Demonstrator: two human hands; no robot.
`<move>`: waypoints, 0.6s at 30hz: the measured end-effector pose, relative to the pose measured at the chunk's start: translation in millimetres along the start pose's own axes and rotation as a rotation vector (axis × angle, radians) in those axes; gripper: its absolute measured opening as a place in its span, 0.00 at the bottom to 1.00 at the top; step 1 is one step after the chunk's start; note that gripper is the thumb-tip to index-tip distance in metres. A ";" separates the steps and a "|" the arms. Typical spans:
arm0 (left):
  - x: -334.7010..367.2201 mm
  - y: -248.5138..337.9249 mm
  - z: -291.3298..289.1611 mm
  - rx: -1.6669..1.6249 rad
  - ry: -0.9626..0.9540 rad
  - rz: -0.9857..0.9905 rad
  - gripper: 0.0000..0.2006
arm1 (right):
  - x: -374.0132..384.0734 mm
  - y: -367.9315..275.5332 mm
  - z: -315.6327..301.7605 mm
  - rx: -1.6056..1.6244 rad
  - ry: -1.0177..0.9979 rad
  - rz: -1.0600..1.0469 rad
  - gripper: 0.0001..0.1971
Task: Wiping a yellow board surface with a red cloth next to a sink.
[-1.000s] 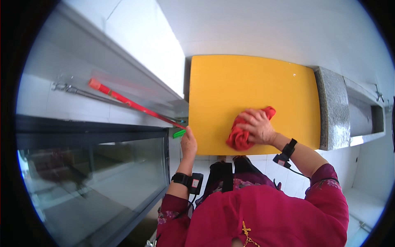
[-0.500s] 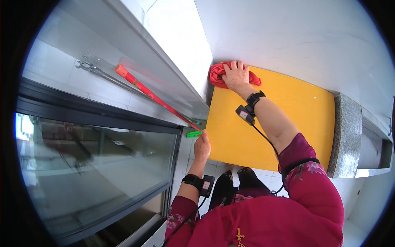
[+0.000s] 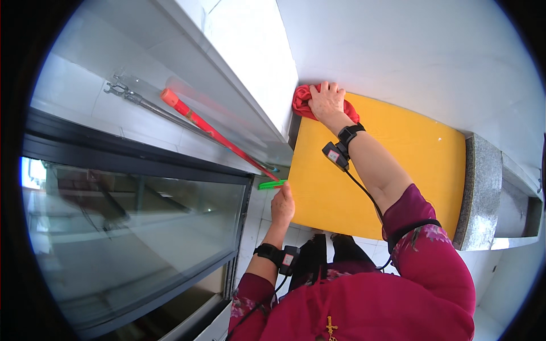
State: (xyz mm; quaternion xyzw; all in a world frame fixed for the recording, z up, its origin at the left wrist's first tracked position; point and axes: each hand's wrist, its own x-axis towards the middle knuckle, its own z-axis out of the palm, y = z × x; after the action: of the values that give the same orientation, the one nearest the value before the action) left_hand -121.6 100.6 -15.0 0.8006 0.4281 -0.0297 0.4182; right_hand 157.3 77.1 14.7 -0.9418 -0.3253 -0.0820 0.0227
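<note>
The right hand (image 3: 327, 102) lies on a red cloth (image 3: 303, 104) near the 11 o'clock corner of the yellow table (image 3: 392, 165), grasping it from above with the fingers bent over its far side. The cloth is bunched up, showing on both sides of the hand, and sits flat on the table top close to the wall (image 3: 409, 51) at 12 o'clock. The right arm reaches across the table from 5 o'clock.

The left hand (image 3: 282, 204) is at the table's edge at 8 o'clock, touching it, with the fingers partly curled. Some of them are hidden, so I cannot tell whether it grips the edge or only rests there. Just beyond its fingertips is a green brush (image 3: 272, 184), just off the table's edge.

A red pole (image 3: 213, 133) slants down toward the brush from 10 o'clock, with a thinner metal pole (image 3: 153, 108) beside it. A glass window (image 3: 136, 221) in a dark frame fills the 8 o'clock side. At 3 o'clock a grey stone slab (image 3: 480, 196) stands beside the table, with a sink (image 3: 513, 207) past it. Each wrist wears a black strap (image 3: 351, 133) with a small box
</note>
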 end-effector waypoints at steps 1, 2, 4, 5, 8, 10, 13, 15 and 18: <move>0.8 -1.7 0.3 0.009 0.006 0.015 0.33 | 2.3 -1.2 -3.4 -0.009 -0.052 0.005 0.20; 0.9 -2.9 0.1 0.007 0.005 0.013 0.33 | 3.2 2.1 -2.1 -0.005 -0.029 -0.032 0.19; 2.6 -6.5 -0.9 0.020 -0.016 -0.002 0.33 | -6.3 14.1 0.0 0.003 -0.033 -0.012 0.18; 3.4 -9.9 -0.6 0.014 -0.014 0.000 0.33 | -11.2 20.6 -0.9 0.014 -0.031 0.006 0.18; 5.2 -15.2 1.4 0.004 -0.013 -0.008 0.33 | -24.6 45.0 -6.7 -0.020 -0.106 0.063 0.18; 3.0 -12.6 -0.6 0.012 -0.001 -0.012 0.34 | -26.6 44.4 -5.5 -0.069 -0.184 0.099 0.19; 1.2 -4.4 -0.1 0.018 -0.001 0.001 0.34 | -18.6 29.3 -0.9 -0.065 -0.087 0.092 0.19; 1.4 1.3 -1.1 0.031 -0.005 0.003 0.34 | -6.6 11.6 6.4 -0.023 -0.050 0.076 0.20; 2.7 -1.6 0.2 0.031 -0.002 0.001 0.34 | -4.6 4.1 5.0 -0.009 -0.019 0.013 0.20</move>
State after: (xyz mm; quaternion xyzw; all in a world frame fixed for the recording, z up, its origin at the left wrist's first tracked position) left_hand -121.0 102.7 -17.3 0.8071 0.4270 -0.0368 0.4061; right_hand 157.0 71.6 9.0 -0.9447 -0.3190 -0.0744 0.0161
